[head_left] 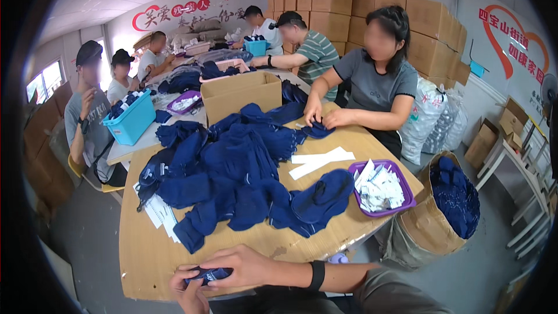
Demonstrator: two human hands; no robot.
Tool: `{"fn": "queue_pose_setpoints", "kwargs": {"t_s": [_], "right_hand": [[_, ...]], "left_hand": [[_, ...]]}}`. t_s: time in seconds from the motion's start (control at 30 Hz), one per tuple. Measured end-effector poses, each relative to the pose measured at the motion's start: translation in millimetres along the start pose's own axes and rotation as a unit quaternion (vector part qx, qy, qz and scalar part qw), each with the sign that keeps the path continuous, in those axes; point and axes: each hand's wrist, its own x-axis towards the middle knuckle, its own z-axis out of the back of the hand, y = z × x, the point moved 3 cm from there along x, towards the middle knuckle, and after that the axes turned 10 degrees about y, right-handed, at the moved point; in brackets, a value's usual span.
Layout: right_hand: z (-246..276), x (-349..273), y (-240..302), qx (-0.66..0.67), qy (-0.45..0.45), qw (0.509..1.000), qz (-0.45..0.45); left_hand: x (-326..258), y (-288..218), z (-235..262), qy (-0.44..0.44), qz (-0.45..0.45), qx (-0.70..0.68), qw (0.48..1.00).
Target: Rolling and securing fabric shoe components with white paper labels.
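Observation:
Close to the table's near edge, my left hand and my right hand both grip a small folded navy cloth piece with a pale marking on it. The right hand's fingers lie over its top, while the left thumb and fingers clasp its left end. Just beyond my hands spreads a large heap of loose navy cloth pieces. One flatter, oval piece lies at the heap's right. White paper strips stick out from under the heap's left side.
A purple basket of white labels stands at the right, near white strips. An open cardboard box rises behind the heap. Across the table, a person handles navy cloth; several others sit beyond. A large sack stands on the floor at right.

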Motion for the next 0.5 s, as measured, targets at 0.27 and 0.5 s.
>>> {"fn": "queue_pose_setpoints", "kwargs": {"t_s": [0.27,0.5], "right_hand": [[9,6,-18,0.125,0.059,0.978,-0.156],[1,3,-26,0.201,0.053,0.962,-0.179]], "left_hand": [[2,7,-10,-0.114,0.155,-0.041,0.980],[6,7,-3,-0.107,0.114,0.042,0.987]]}}
